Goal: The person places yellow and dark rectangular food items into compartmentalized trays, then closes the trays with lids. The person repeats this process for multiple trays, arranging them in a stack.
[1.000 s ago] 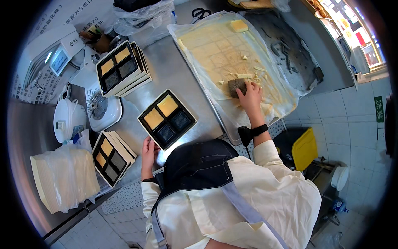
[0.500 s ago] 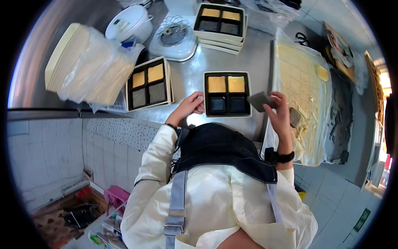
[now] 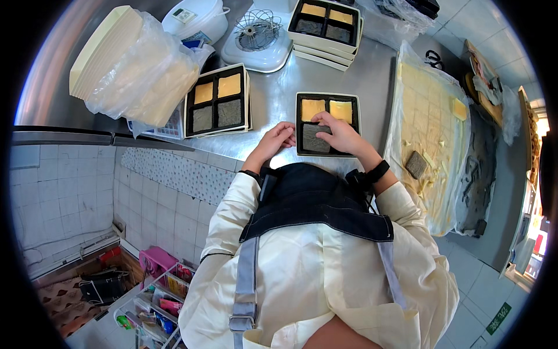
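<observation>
Here the right hand sets spread fingers, firmness unclear, on the dark-grey, spongy-looking square piece in the near-left compartment of the cream-and-black square box, left hand loosely open just left; light, even pressure should spare its edges.

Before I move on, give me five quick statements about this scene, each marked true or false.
1. The right hand touches a dark square in the four-part box. True.
2. The left hand grips a yellow square. False: it is beside the box, nothing visible in it.
3. Both far compartments there hold yellow squares. True.
4. Another dark square lies on the yellowish liner. True.
5. The whisk lies on the liner. False: it rests on a white appliance.
</observation>
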`<state>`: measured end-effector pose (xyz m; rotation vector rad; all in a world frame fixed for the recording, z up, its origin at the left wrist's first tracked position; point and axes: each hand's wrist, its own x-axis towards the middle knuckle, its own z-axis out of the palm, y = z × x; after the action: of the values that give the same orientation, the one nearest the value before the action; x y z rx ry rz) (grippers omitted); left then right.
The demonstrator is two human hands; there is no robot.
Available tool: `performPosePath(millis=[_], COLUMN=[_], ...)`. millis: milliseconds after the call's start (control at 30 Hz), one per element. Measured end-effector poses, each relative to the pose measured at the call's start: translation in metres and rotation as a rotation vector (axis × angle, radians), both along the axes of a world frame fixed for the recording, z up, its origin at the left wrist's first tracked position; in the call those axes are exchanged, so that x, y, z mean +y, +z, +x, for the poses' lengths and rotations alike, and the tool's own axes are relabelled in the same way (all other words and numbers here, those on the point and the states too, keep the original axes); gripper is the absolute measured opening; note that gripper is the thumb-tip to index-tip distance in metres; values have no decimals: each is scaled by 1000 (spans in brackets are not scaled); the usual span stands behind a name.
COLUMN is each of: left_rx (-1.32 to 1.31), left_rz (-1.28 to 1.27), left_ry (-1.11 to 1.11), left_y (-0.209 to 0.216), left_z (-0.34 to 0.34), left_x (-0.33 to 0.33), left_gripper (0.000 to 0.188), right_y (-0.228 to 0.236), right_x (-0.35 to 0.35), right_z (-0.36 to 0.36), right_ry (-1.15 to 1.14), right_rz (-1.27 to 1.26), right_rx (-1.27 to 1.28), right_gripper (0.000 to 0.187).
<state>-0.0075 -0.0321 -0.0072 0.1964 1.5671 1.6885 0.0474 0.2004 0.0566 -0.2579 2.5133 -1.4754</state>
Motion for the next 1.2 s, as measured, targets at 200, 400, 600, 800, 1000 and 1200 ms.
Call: performPosePath(millis=[200, 400, 600, 800, 1000, 1200], left_rx=[16, 80, 114, 112, 88, 70], left_rz=[-42, -83, -104, -115, -92, -113], left_ry=[6, -12, -7, 11, 24, 30], left_y=[3, 0, 3, 4, 3, 4], left_z=[-1, -4, -3, 0, -2, -2], left_x=[1, 2, 3, 6, 6, 7], left_gripper=[30, 35, 37, 35, 34, 34], right_y=[-10, -11, 0, 26, 27, 23], right_x=[-2, -7, -2, 18, 13, 0], right_z=[-4, -8, -3, 21, 34, 24], right_ry=[51, 63, 113, 232, 281, 411], right_rz=[20, -19, 274, 479, 646, 750], right_rx=[46, 46, 446, 491, 693, 618], right_gripper=[29, 29, 37, 27, 24, 27])
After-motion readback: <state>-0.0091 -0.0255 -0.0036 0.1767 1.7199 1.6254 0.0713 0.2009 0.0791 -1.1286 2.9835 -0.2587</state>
